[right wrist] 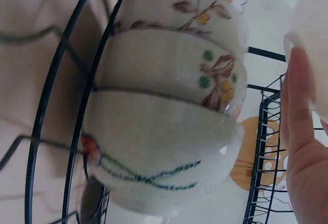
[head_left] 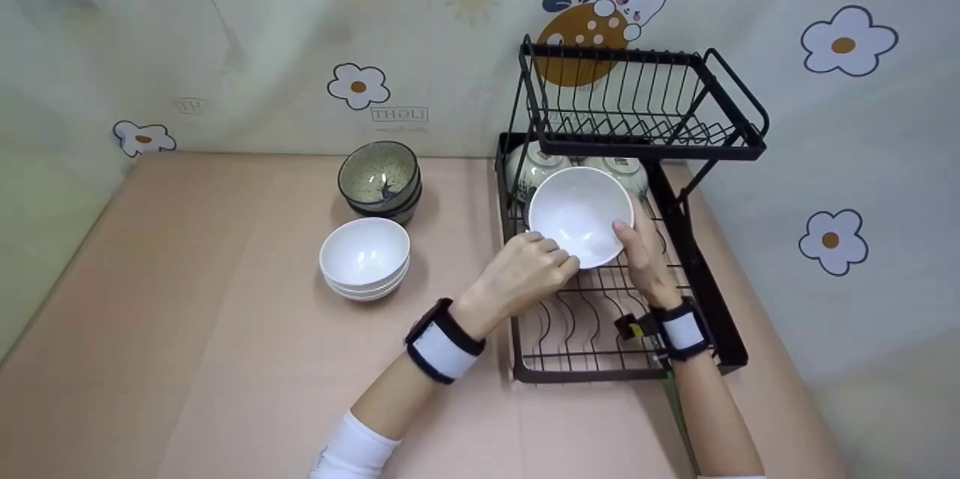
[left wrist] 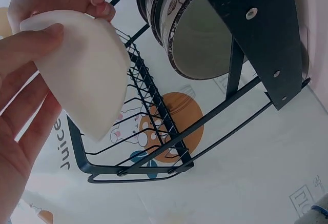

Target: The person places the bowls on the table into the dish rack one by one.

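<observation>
A plain white bowl (head_left: 581, 217) is held up over the lower tier of the black dish rack (head_left: 630, 374), tilted so its inside faces the head camera. My left hand (head_left: 525, 273) grips its near left rim, fingers curled. On the right side my right hand (head_left: 646, 258) holds it, thumb over the rim and fingers behind. In the left wrist view the white bowl (left wrist: 84, 65) shows edge-on between both hands. Behind it, patterned bowls (right wrist: 164, 137) stand on edge in a row in the rack; the right wrist view shows their flower and leaf decoration.
Left of the rack stands a stack of white bowls (head_left: 365, 254). Behind that stack are dark-rimmed, speckled greenish bowls (head_left: 379, 175), also stacked. The rack's upper wire tier (head_left: 652, 140) overhangs the back of the lower one. A printed cloth (head_left: 450, 29) hangs behind the table (head_left: 247, 359).
</observation>
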